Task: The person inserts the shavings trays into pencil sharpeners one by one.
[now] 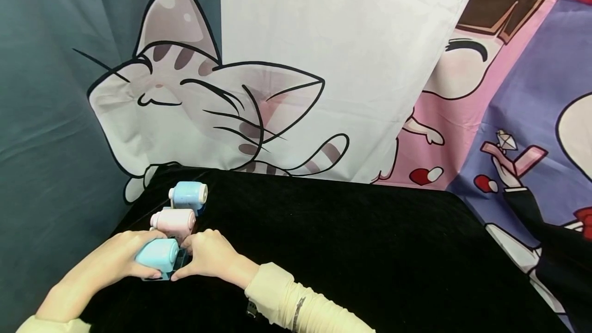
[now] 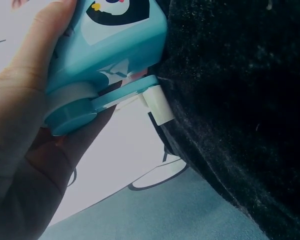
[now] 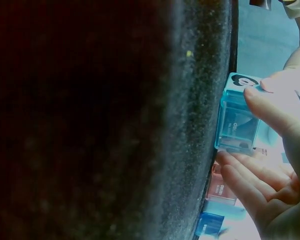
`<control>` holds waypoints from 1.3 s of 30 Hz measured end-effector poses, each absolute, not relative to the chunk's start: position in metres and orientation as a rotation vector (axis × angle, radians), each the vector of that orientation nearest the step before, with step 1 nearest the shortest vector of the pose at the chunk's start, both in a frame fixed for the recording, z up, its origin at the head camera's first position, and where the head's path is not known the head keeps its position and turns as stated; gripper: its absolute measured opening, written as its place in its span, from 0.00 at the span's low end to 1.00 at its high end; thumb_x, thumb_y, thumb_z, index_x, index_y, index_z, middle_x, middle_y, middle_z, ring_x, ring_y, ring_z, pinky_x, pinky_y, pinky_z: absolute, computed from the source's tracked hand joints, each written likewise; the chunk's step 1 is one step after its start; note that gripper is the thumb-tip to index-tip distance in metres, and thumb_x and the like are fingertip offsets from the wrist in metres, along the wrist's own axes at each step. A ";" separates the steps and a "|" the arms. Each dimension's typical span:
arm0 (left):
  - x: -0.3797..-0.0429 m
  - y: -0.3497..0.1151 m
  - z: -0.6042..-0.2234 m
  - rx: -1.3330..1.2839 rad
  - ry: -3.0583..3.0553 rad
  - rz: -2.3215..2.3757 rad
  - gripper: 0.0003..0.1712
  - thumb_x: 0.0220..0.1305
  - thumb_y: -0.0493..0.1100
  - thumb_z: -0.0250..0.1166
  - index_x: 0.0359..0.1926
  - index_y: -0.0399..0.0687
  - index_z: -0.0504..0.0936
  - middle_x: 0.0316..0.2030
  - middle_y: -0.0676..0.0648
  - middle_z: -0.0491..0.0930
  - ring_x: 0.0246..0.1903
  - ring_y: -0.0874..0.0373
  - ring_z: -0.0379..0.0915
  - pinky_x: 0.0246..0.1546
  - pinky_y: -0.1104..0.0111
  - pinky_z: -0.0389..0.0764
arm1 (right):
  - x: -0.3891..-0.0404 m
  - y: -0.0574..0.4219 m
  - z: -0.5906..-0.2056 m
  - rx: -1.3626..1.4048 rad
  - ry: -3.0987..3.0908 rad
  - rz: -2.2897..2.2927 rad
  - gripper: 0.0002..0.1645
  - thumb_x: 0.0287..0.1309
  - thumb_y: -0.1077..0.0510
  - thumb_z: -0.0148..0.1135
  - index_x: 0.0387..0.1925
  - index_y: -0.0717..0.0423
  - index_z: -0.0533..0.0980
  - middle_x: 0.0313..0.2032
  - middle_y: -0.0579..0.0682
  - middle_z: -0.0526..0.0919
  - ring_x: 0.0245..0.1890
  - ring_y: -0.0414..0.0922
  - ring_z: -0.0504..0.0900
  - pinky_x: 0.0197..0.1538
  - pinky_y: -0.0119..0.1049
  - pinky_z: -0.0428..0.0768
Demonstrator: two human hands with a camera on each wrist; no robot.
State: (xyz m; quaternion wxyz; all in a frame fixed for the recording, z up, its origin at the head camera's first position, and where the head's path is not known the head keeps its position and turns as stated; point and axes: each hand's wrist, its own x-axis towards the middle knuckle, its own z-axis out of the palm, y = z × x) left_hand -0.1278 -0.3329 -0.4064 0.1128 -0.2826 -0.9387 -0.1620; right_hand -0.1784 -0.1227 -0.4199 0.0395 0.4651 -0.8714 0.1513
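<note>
A light blue crank pencil sharpener stands nearest the person at the table's left. My left hand grips its body, thumb on the near side and fingers over the far side. In the left wrist view, its crank with a white knob and a penguin picture on its casing show. My right hand is at the sharpener's other end, thumb and fairly straight fingers spread on either side of the clear blue drawer. Right behind stands a pink sharpener, then another blue sharpener.
The three sharpeners form a row along the left part of a table under black velvety cloth. A hanging cloth with a cartoon cat backs the table. Another printed cloth hangs at the right.
</note>
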 end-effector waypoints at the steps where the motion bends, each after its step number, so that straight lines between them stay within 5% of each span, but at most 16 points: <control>1: -0.128 -0.333 -0.406 -0.829 -2.758 -0.477 0.32 0.33 0.61 0.73 0.39 0.52 0.76 0.29 0.61 0.74 0.26 0.70 0.64 0.23 0.68 0.70 | -0.178 -0.123 -0.420 1.423 -2.673 0.462 0.31 0.33 0.31 0.68 0.39 0.44 0.80 0.31 0.32 0.82 0.26 0.20 0.69 0.30 0.14 0.69; 39: -0.128 -0.333 -0.409 -0.835 -2.708 -0.473 0.31 0.32 0.60 0.73 0.39 0.52 0.76 0.29 0.61 0.74 0.26 0.69 0.64 0.23 0.69 0.69 | -0.175 -0.136 -0.421 1.376 -2.661 0.392 0.25 0.31 0.30 0.69 0.25 0.41 0.73 0.18 0.29 0.71 0.16 0.24 0.62 0.20 0.16 0.63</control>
